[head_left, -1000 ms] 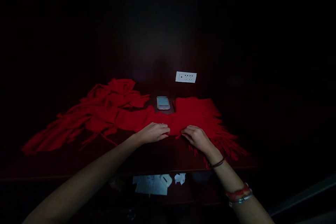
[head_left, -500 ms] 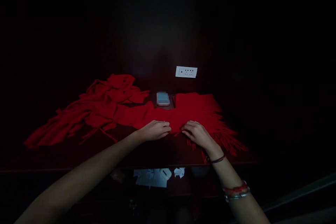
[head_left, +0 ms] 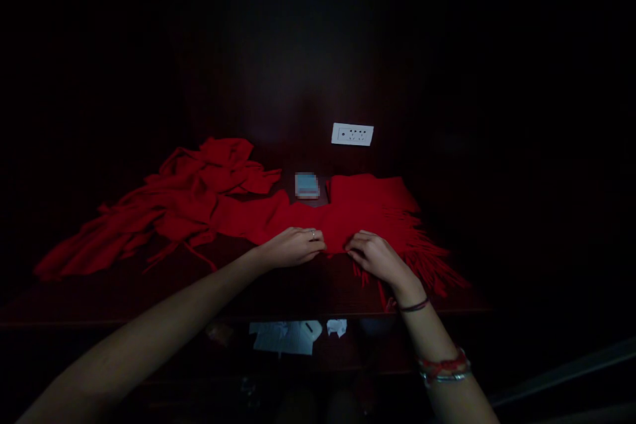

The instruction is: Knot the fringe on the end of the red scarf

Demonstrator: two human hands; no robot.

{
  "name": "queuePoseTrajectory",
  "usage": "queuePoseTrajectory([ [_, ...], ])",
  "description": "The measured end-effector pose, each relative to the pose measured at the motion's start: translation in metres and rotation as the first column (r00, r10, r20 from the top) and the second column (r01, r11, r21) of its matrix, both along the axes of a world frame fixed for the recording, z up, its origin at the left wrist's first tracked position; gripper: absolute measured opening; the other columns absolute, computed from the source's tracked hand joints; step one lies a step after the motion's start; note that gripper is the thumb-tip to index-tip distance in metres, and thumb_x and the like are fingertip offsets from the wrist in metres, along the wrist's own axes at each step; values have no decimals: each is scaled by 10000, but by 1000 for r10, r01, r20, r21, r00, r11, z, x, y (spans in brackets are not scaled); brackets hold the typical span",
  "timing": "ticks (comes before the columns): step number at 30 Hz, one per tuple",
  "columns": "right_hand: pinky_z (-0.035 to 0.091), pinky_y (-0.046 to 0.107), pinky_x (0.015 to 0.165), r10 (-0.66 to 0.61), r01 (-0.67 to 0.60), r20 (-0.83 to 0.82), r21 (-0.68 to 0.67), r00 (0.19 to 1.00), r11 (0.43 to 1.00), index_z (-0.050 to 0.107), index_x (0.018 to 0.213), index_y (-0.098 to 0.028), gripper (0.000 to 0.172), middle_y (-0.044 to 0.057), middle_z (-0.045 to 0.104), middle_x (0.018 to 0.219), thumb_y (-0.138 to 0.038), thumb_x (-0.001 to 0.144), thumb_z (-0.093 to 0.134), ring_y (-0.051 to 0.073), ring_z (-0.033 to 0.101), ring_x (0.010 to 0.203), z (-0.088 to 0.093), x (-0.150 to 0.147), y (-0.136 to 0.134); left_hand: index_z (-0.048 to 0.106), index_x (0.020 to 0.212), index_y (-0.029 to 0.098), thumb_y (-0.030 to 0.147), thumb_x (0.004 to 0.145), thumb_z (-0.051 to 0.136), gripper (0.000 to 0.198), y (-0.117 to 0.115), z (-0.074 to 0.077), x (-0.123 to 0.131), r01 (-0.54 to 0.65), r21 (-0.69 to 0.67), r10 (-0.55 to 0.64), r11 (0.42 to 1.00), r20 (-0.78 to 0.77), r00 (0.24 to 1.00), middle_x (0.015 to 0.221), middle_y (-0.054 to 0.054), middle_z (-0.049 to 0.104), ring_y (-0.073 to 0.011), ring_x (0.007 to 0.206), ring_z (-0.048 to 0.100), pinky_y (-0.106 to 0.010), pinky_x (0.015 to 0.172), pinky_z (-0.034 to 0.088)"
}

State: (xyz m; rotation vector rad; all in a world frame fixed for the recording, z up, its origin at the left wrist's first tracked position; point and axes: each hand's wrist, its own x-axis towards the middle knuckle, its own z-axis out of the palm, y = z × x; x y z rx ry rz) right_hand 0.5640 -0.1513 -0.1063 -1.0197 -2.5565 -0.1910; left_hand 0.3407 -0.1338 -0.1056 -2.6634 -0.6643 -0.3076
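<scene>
A red fringed scarf (head_left: 368, 202) lies across the dark table, flat and folded on the right with its fringe spread to the right. Toward the left it narrows into a strip and joins or meets a rumpled heap of red cloth (head_left: 193, 199); I cannot tell which. My left hand (head_left: 298, 246), with a ring on it, is closed on the scarf's near edge. Just right of it my right hand (head_left: 375, 255) pinches the same edge with bent fingers. Its fingertips touch the cloth near the fringe.
Behind the scarf lies a small light-blue blurred object (head_left: 307, 185). A white socket panel (head_left: 352, 134) is on the dark wall. Below the table's front edge (head_left: 348, 314), a shelf holds papers (head_left: 283, 338), a white object (head_left: 312, 329) and a crumpled white piece (head_left: 336, 327).
Both hands stay on the scarf's near edge, my left shifting very slightly right. The heap on the left appears slightly farther left, as the view has moved a little.
</scene>
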Motion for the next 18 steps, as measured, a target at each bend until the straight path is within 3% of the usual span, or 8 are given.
queuePoseTrajectory([
  [5,376,243,729,-17,17,8,17,1000,1000,583,818,-169,111,30,584,775,-161,763,487,132,498,753,-1,2,1,516,831,199,257,850,338,187,0,-3,-2,0,-41,0,999,14,1000,797,2,519,-105,692,500,-197,608,377],
  [10,361,269,709,-244,256,-90,164,966,953,563,805,-175,151,44,563,746,-222,810,420,156,480,734,3,1,4,504,874,179,250,850,340,180,14,3,-3,-111,-70,128,991,319,939,845,-17,518,-116,778,498,-204,692,388],
  [13,356,272,687,-318,334,-107,206,942,920,541,838,-166,150,59,551,764,-206,815,398,163,466,726,12,0,10,488,910,178,221,841,342,167,27,11,-2,-156,-27,157,987,306,939,890,-28,516,-132,798,498,-222,683,395],
  [15,356,273,692,-275,274,-18,188,961,943,538,868,-168,158,62,543,793,-153,805,394,162,460,747,18,-1,15,491,913,188,192,832,338,174,35,12,-2,-157,7,151,988,223,963,900,-30,511,-138,784,499,-228,654,397],
  [18,349,294,752,-68,51,177,99,982,994,552,930,-211,260,63,507,979,-69,767,409,172,426,908,25,-3,21,499,908,193,166,820,340,184,43,4,-2,-143,-11,142,990,174,974,906,-29,508,-133,780,499,-225,657,397],
])
